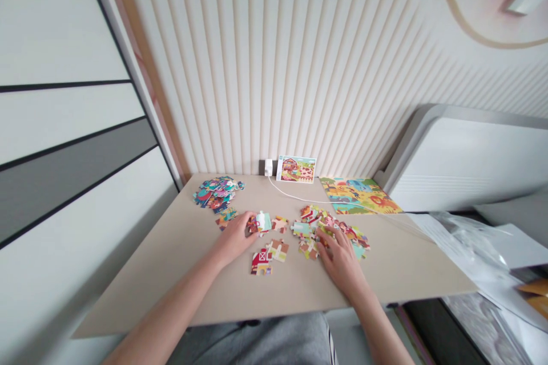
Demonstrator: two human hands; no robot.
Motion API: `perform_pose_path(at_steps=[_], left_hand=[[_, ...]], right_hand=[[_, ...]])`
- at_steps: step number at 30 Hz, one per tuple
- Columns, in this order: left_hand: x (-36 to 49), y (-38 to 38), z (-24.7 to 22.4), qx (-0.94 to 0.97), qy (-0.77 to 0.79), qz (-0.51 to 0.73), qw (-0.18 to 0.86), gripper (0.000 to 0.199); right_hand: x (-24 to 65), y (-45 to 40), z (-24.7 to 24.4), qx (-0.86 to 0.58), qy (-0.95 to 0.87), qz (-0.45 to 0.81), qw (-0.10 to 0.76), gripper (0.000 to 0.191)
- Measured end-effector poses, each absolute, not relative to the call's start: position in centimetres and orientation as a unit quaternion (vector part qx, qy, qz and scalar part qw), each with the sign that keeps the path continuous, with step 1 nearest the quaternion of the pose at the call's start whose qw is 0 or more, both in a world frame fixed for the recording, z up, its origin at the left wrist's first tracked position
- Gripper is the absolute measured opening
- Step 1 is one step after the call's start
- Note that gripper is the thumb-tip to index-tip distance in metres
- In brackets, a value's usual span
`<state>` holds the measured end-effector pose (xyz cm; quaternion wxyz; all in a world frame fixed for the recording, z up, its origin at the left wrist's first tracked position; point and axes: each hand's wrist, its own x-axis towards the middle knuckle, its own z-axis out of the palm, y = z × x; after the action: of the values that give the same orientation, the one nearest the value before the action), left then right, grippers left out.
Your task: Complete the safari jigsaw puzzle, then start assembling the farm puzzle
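Puzzle pieces lie on the beige table. My left hand [237, 235] is closed on puzzle pieces [262, 222], a light blue and white one among them, left of centre. Just right of them is a pinkish piece [279, 224]. Nearer me, a red barn piece [260, 262] sits beside a brown and green piece [279, 250]. My right hand [339, 254] rests with its fingers spread on a colourful heap of pieces [309, 214]; what lies under its fingertips is partly hidden.
A farm picture card [297, 169] leans on the wall beside a white plug [268, 167], whose cable crosses rightward. A dark multicoloured heap [217, 193] lies back left. An animal puzzle [362, 195] lies back right. Clear plastic [475, 239] is beyond the table's right edge.
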<state>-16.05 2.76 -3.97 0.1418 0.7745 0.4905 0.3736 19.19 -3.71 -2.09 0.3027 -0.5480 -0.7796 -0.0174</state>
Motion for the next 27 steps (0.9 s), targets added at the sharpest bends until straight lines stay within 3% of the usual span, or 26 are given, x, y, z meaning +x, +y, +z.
perform_pose_path(at_steps=[6, 12, 17, 27], left_hand=[[-15.9, 2.7, -3.7, 0.773, 0.486, 0.385, 0.139, 0.049], [-15.9, 2.5, -3.5, 0.774, 0.487, 0.382, 0.133, 0.049], [-15.8, 2.3, -3.2, 0.776, 0.488, 0.379, 0.127, 0.048], [-15.8, 2.4, -3.1, 0.775, 0.497, 0.366, 0.135, 0.048]], right_hand=[[19.4, -0.5, -0.6, -0.539, -0.783, -0.023, 0.309, 0.029], [19.5, 7.2, 2.5, -0.556, -0.808, 0.067, 0.185, 0.025], [19.5, 9.8, 2.3, -0.545, -0.817, 0.111, 0.153, 0.045], [21.4, 8.6, 0.2, -0.555, -0.770, 0.224, 0.221, 0.029]])
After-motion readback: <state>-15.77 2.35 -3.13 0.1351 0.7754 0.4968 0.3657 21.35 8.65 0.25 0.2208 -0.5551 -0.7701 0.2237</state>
